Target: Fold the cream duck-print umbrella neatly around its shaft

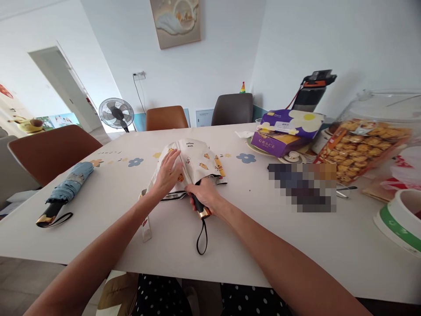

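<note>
Cream printed umbrella (194, 164) lying mid-counter (230, 237), both hands engaged.
Right hand (204, 195) clenched around its black handle; left hand (168, 172) spread flat, pressing the canopy. Blue folded umbrella (67, 188) lies well apart, left.

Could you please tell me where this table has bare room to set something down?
Bare tabletop lies between the blue umbrella and the white umbrella, and along the near edge right of its strap. The right end is crowded: purple box, biscuit bag, green-rimmed bowl.

Single head-worn view, facing forward-down across table (312, 237), near edge close below
</note>
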The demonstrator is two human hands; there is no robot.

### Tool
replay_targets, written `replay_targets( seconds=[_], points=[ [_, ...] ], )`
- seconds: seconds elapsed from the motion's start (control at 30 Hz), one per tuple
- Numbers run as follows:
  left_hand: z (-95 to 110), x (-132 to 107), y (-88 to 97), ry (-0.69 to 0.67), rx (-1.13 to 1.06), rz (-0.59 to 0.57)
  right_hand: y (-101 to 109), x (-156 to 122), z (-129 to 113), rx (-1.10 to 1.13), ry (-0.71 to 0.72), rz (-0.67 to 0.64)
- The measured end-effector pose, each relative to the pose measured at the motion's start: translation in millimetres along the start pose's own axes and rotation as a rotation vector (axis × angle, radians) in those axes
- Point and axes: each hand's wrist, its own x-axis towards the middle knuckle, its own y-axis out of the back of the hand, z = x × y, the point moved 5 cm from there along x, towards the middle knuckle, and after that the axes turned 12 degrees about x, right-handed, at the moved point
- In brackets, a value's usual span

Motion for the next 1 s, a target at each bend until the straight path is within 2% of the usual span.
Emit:
replay_targets(
  seconds=[0.07, 0.17, 0.23, 0.3, 0.37, 0.43, 0.47, 0.53, 0.6, 0.7, 0.77, 0.87, 1.0],
  points=[
    [-0.7, 4.0, -10.5, -0.018, 0.003, 0.020, -5.9, -2.6, 0.7, 0.018, 0.004, -0.059],
    [-16.4, 3.9, -25.0, 0.110, -0.085, 0.067, -10.7, -3.3, 0.9, 0.081, 0.029, -0.120],
    [-26.1, 1.9, -30.3, 0.207, -0.128, 0.058, -8.5, -1.6, 1.0, 0.096, 0.045, -0.091],
    [-28.9, 2.1, -27.4, 0.284, -0.110, 0.057, -3.7, 0.3, 1.9, 0.049, 0.044, -0.029],
    [-19.5, 8.5, -16.5, 0.261, -0.035, 0.098, 0.1, 1.2, 3.6, -0.030, 0.027, 0.013],
    [2.6, 23.0, -6.2, 0.112, 0.068, 0.119, 1.3, 1.0, 6.1, -0.096, 0.003, 0.019],
    [16.1, 32.6, -5.4, 0.009, 0.122, 0.081, 1.3, 0.5, 7.3, -0.118, -0.006, 0.017],
    [37.0, 54.3, -12.8, -0.126, 0.253, -0.071, 0.2, -1.2, 8.4, -0.144, -0.012, 0.013],
    [44.8, 76.8, -26.2, -0.140, 0.396, -0.236, -1.7, -3.7, 7.7, -0.151, -0.003, 0.007],
    [40.0, 104.7, -43.2, -0.085, 0.559, -0.405, -5.0, -7.6, 5.5, -0.163, 0.009, -0.015],
    [34.6, 117.0, -46.3, -0.055, 0.596, -0.452, -5.7, -8.5, 6.1, -0.175, 0.000, -0.027],
    [31.7, 125.6, -39.2, -0.058, 0.570, -0.484, -4.9, -6.3, 10.3, -0.182, -0.008, -0.038],
    [31.8, 126.4, -21.6, -0.056, 0.440, -0.432, -4.0, -3.2, 13.1, -0.158, 0.037, -0.050]
  ],
)
